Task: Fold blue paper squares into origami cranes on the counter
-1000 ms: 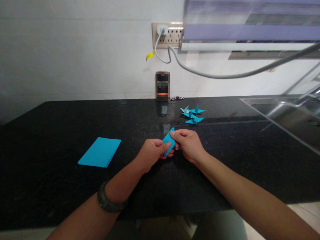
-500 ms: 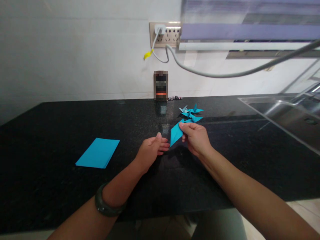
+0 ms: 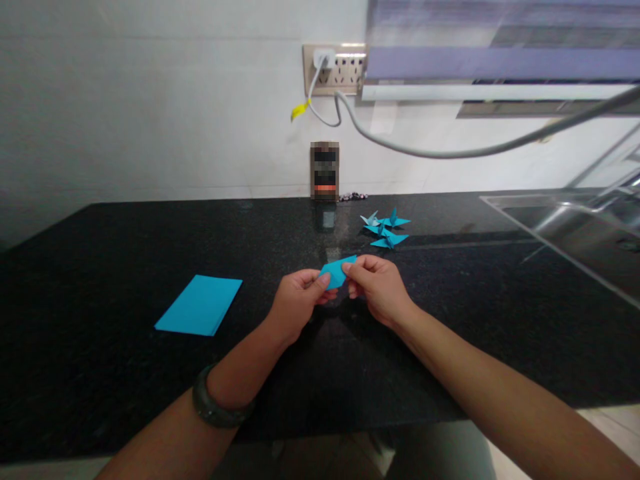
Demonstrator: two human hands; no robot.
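Note:
A small folded piece of blue origami paper (image 3: 336,273) is held up between my two hands, above the dark countertop (image 3: 280,233). My left hand (image 3: 300,297) pinches its left end, thumb on top and fingers underneath. At the right end, my right hand (image 3: 377,283) grips the paper between thumb and fingers. Just beyond the right hand lies a group of several folded paper cranes (image 3: 390,241), one paler than the others. To the left, a stack of flat blue paper sheets (image 3: 199,305) rests on the counter.
Against the wall stands a pixelated phone-like object (image 3: 325,171) with a beaded strand (image 3: 353,197) beside it. A grey cable (image 3: 425,152) runs from the wall socket (image 3: 334,70) across to the right. A metal sink (image 3: 590,233) is set into the counter's right side.
My left hand has closed onto the folded paper, which only the right hand held before. The paper has turned from steep to nearly level and shifted slightly left.

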